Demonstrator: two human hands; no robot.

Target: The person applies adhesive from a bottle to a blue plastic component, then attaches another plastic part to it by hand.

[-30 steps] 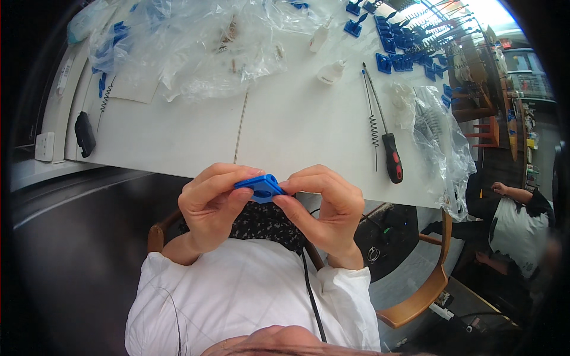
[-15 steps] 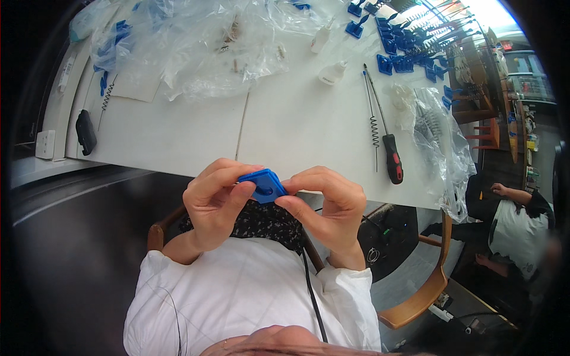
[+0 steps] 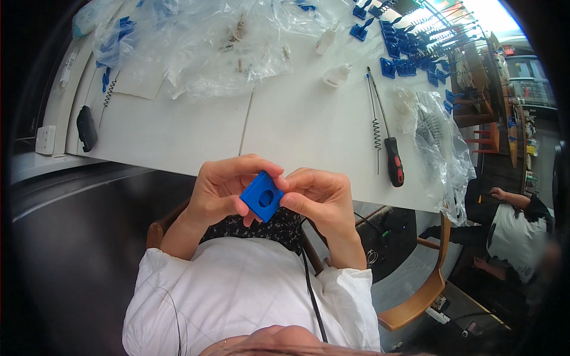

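Observation:
A small square blue plastic part (image 3: 256, 194) with a round hole is held between both hands, just off the table's front edge. My left hand (image 3: 221, 193) grips its left side, with the thumb on the near left edge and fingers at the top and beneath. My right hand (image 3: 323, 199) pinches its right corner between thumb and fingertips. The part is tilted, and its holed face shows. On the table beyond lie a black screwdriver with red patches (image 3: 393, 161) and a thin coiled wire rod (image 3: 376, 135).
Clear plastic bags (image 3: 202, 47) spread over the back left, and another bag (image 3: 439, 136) lies at the right. Two white bottles (image 3: 336, 75) are near the back. Several blue parts with springs (image 3: 404, 44) crowd the back right. Another person (image 3: 516, 237) sits at the far right.
Both hands have turned the blue part, so its holed face now shows more fully. My left fingers have shifted over its top, and my right hand has moved slightly left.

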